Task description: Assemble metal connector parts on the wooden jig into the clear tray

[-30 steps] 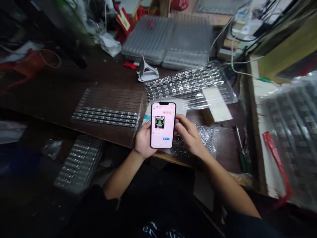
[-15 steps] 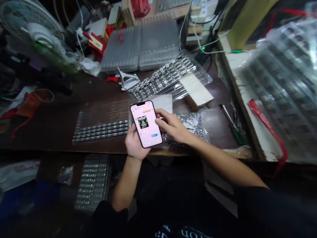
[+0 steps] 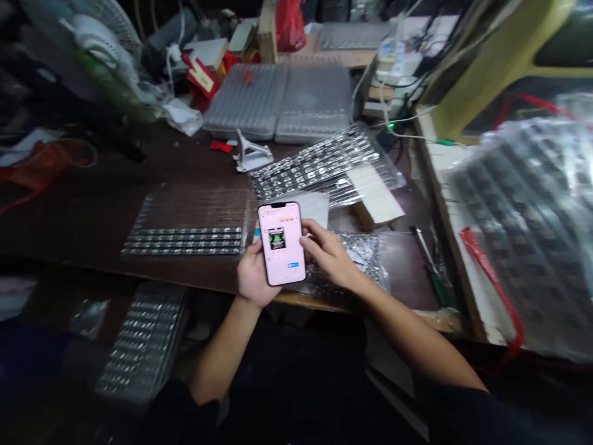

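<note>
A smartphone [image 3: 283, 262] with a lit pinkish screen, showing what looks like a chat with a green and black picture, is held above the table's front edge. Its lower left side rests in my left hand [image 3: 254, 277], the thumb along the edge and the other fingers hidden behind. At the phone's right edge is my right hand [image 3: 330, 254], its thumb and forefinger closed on that side. Under the right forearm lies a clear bag of small metal parts [image 3: 370, 253]. Left of the phone, a clear plastic tray [image 3: 185, 207] carries rows of dark strips with shiny metal pieces.
Behind the phone lie more filled trays [image 3: 315, 161], a pale block [image 3: 377, 194] and a white plastic stand [image 3: 252, 156]. A green-handled screwdriver [image 3: 435, 278] is at the right. Plastic-wrapped trays [image 3: 532, 228] fill the far right; a fan [image 3: 99, 40] stands back left.
The camera view has shifted, so the table sits a little differently in the picture. The phone appears more upright; both hands stay on it.
</note>
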The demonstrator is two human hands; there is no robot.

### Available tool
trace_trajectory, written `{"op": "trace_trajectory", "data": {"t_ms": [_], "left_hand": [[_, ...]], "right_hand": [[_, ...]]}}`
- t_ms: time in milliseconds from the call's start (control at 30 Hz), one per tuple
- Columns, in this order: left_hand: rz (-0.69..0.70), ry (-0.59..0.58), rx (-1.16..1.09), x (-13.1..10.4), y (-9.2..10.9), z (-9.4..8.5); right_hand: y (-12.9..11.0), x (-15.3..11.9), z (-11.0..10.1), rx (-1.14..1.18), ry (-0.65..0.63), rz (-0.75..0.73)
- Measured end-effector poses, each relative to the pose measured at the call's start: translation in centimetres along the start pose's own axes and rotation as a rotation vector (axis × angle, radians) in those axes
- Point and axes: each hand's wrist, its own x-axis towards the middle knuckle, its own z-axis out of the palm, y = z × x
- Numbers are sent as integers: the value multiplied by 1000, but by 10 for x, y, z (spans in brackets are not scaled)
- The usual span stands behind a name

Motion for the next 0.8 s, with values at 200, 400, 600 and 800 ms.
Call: {"op": "trace_trajectory", "data": {"t_ms": [200, 400, 600, 800], "left_hand": [[-69, -66, -30, 3, 2, -8], [-68, -65, -32, 3, -1, -11], [-76, -52, -52, 4, -1, -10], [-45, -59, -50, 2, -1, -8]], "right_hand": [[7, 1, 1, -17, 1, -7], [7, 1, 2, -17, -9, 19], [8, 0, 1, -18, -13, 11], [11, 0, 1, -30, -20, 7]]}}
